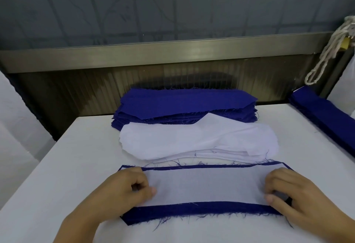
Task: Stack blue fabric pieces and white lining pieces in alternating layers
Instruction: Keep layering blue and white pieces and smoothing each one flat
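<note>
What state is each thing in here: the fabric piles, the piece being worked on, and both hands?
Blue fabric stack: piled at the table's far edge, untouched.
White lining stack: loosely piled, leaning on the blue stack.
White lining piece: flat on a blue fabric piece.
Left hand: fingers curled, on the lining's left end.
Right hand: fingers curled, on its right end.
Cord: hanging.

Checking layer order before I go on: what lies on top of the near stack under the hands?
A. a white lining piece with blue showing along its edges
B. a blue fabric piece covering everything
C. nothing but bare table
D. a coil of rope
A: the white lining piece lies on a blue fabric piece whose border shows along its near and far edges, with the left hand and right hand on its ends.
</note>
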{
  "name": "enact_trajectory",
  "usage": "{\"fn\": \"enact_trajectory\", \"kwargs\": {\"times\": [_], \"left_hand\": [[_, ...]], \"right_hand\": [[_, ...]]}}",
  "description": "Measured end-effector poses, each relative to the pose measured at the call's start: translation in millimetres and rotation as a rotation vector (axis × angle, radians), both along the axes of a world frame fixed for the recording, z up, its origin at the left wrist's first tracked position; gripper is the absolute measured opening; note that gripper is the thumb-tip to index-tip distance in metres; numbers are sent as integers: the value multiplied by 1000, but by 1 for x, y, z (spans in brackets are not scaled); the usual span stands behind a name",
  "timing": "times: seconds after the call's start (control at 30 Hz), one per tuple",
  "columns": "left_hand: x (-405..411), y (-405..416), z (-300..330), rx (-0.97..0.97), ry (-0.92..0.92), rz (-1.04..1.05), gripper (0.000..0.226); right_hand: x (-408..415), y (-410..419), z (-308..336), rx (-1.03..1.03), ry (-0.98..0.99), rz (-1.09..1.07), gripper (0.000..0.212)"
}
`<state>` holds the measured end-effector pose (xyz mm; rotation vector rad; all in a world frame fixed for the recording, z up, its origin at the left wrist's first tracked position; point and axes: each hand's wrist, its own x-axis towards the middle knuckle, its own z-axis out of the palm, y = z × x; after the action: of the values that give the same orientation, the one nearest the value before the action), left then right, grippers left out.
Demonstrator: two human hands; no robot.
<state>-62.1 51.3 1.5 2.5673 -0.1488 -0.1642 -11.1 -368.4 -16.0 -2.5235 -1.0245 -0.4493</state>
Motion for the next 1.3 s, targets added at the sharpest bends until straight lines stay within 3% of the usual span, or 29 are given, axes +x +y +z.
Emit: {"fn": "enact_trajectory", "kwargs": {"times": [0.13,0.27,0.33,0.47,0.67,0.77,0.87,1.1,1.3], "left_hand": [[5,-5,-3,106,-148,150,35],[15,-27,5,118,-412,84,7],[27,-42,8,109,-483,30,20],[54,-66,1,126,-435,-13,53],[72,-75,-17,194,-470,19,49],[71,-74,-17,232,-561,39,39],[71,-74,-14,252,-629,64,36],[69,-72,-14,216,-661,102,30],[57,-61,-6,151,-704,64,9]], "right_hand": [[4,6,4,17,-16,-176,39],[20,23,14,94,22,-268,19],[36,36,19,148,14,-317,7],[73,55,21,247,67,-477,25],[104,60,12,253,165,-663,46],[108,61,4,185,201,-674,48],[110,63,2,193,118,-642,43],[100,63,12,399,-52,-499,8],[70,62,21,514,114,-368,26]]}}
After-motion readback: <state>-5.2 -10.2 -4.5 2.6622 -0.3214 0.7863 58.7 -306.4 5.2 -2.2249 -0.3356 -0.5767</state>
